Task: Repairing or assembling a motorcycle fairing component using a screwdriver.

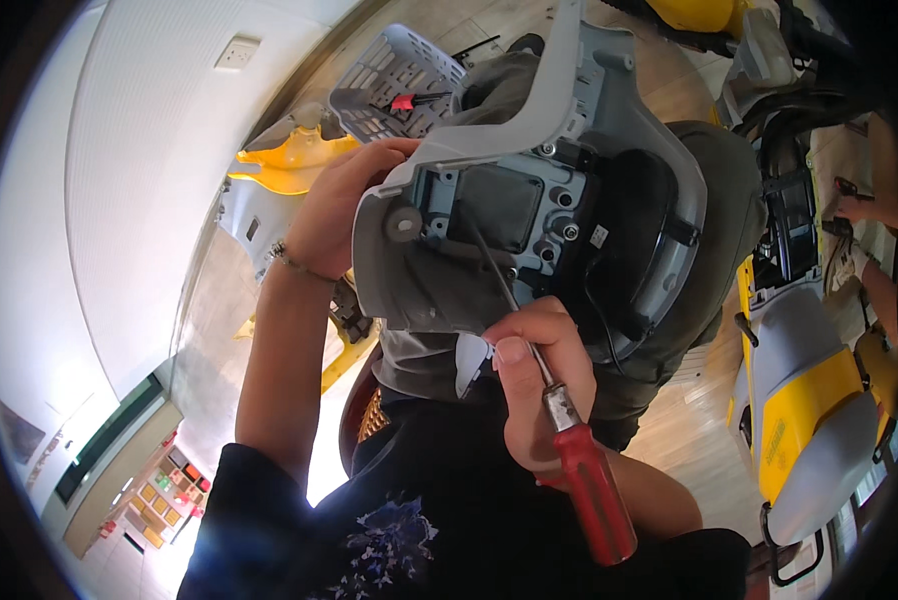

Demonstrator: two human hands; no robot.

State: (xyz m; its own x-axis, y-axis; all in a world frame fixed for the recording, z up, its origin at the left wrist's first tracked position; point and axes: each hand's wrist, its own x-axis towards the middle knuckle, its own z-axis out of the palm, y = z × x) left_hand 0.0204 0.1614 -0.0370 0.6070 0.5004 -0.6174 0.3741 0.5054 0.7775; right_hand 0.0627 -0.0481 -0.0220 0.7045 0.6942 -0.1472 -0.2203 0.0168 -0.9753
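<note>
A grey plastic scooter panel rests across my lap, its inner side facing up. Set into it is a dark square unit with screw posts beside it. My left hand grips the panel's left edge, its fingertips hidden behind the rim. My right hand holds a screwdriver with a worn red handle, thumb and fingers round the metal shank near the handle. The shank slants up and left over the panel, its tip over the square unit; whether it touches, I cannot tell. A thin black cable runs along the panel's right side.
Beyond my left hand stand a grey basket with a red-handled tool and yellow panels on the floor. A yellow and grey scooter stands at right, near another person's hand. A white wall borders the left.
</note>
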